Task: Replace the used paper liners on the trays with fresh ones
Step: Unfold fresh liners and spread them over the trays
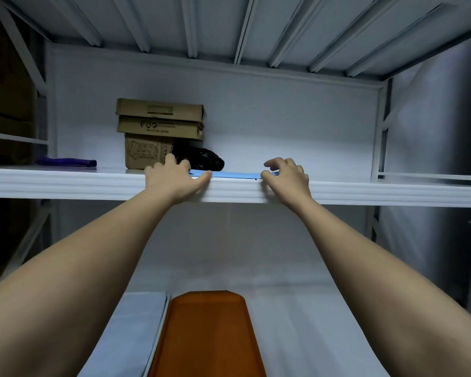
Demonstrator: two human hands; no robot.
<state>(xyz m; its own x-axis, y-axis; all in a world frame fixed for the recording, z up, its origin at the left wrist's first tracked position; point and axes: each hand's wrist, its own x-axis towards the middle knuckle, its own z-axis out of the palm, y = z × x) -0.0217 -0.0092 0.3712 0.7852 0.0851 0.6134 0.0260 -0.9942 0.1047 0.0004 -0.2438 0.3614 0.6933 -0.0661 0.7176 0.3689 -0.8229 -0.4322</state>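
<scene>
Up at the white shelf (65, 183), both bare arms are reaching forward and both hands are resting at its front lip. Lying flat on the shelf, right at that front edge, is a thin stack of blue paper liners (235, 174). The left hand (172, 178) is lying palm down over the stack's left end, fingers spread loosely and the thumb stretching along the edge toward the blue sheets; whether it is actually pinching them cannot be told. The right hand (287, 174) is curling at the stack's right end, thumb pressing at the corner of the sheets and fingers arching above, half open.

Just behind the liners a crumpled black plastic bag (201, 159) is sitting on the shelf, close to the left hand's fingertips. Behind and left of the bag three brown cardboard boxes (159, 126) are standing stacked against the back wall. Far left along the shelf, well apart from the liners, a folded purple cloth (68, 161) is lying flat.

Below the shelf, on the lower surface between the two forearms, an orange tray (207, 336) is lying bare, with a pale sheet (128, 333) lying just beside its left edge.
</scene>
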